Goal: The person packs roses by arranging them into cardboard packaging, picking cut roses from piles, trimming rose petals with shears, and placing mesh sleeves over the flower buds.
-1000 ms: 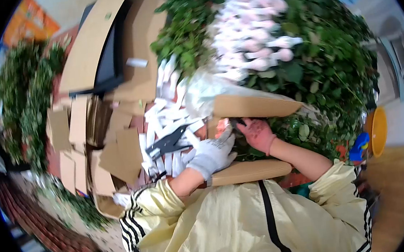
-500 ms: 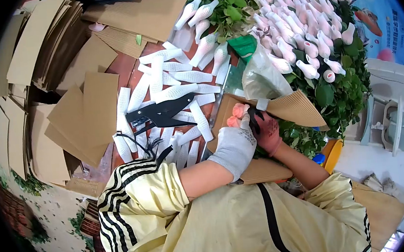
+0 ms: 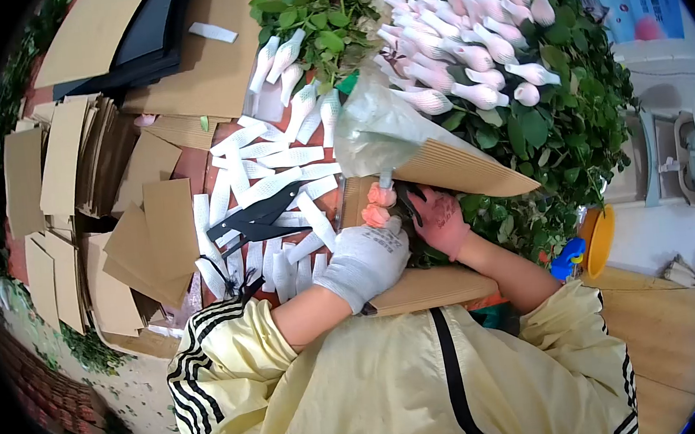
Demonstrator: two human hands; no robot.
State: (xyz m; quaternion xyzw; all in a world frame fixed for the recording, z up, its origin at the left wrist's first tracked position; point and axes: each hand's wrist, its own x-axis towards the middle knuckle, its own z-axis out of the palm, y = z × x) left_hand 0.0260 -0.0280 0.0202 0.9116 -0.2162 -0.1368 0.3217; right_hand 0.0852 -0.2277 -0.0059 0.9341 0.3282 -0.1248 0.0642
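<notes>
Left hand (image 3: 370, 256) shifted below peach roses (image 3: 380, 194), right hand (image 3: 440, 222) near, grips unclear, red tabletop (image 3: 194, 169), blue poster (image 3: 661, 1)

Flowers (image 3: 375, 215) just beyond left hand (image 3: 367, 256)

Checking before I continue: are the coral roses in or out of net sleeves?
Out: the coral roses show bare, uncovered petals right beside the left hand.

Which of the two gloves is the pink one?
The pink glove is on the right hand; the left hand, beside the orange flowers, wears a pale grey glove instead.
</notes>
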